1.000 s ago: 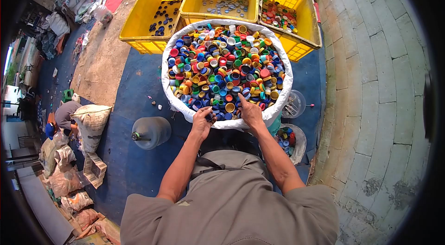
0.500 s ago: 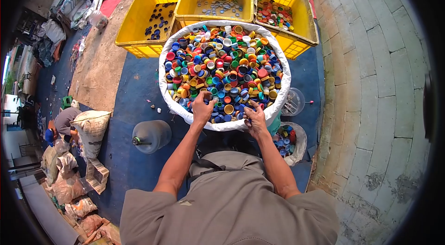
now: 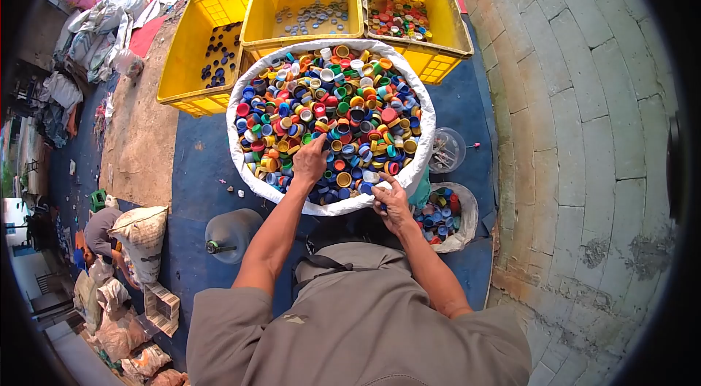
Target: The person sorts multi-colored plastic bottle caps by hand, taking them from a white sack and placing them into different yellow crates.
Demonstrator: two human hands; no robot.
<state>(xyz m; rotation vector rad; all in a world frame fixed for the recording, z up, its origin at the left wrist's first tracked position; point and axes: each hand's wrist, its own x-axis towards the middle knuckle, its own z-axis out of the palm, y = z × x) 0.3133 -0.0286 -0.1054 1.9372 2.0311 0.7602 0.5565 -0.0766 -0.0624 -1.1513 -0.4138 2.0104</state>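
A large round white sack [image 3: 241,180], full of mixed coloured bottle caps [image 3: 361,119], stands in front of me. Over the caps near its left front side is my left hand [image 3: 310,161], fingers reaching into the pile; whatever its fingertips touch is too small to make out. At the front right rim, my right hand [image 3: 392,202] is curled around caps, with a white cap [image 3: 382,186] showing at the fingers and something blue beside it.
Behind the sack are yellow crates with dark caps [image 3: 169,83], pale caps [image 3: 252,28] and red-green caps [image 3: 456,39]. A smaller cap sack [image 3: 467,222], a clear tub [image 3: 447,150], and a large bottle [image 3: 234,234] are near. Another person [image 3: 102,232] bends among sacks at left.
The view has shifted, so the sack and crates appear further left. My left hand has moved up over the pile, and a white cap now shows at my right hand.
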